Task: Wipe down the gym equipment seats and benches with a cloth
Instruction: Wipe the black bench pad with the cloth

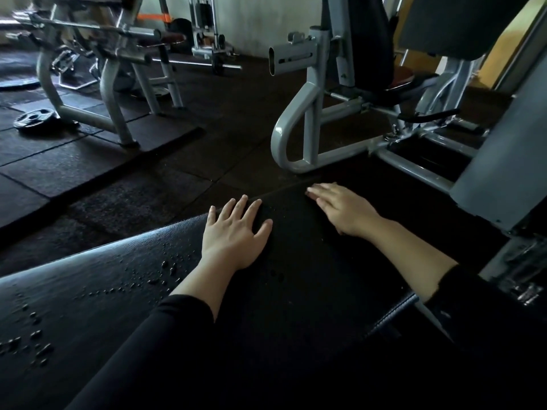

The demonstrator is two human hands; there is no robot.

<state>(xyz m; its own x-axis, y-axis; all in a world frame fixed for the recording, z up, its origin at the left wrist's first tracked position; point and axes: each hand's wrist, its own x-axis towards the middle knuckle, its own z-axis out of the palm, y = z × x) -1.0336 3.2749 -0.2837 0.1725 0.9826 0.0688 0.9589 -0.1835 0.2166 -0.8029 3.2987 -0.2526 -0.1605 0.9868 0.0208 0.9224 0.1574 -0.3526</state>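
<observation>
A long black padded bench (97, 279) runs from the lower left toward the centre, its surface dotted with water droplets. A dark cloth (299, 247) lies spread flat over the bench's far end. My left hand (235, 232) presses flat on the cloth's left part, fingers straight and spread. My right hand (340, 207) lies flat on the cloth's far right edge, fingers straight and together. Both arms wear black sleeves.
A grey steel machine frame (299, 119) with a dark seat (399, 81) stands just beyond the bench. A grey panel (500, 161) rises at the right. At the back left stands another frame (109, 84), with a weight plate (37, 118) on the dark rubber floor.
</observation>
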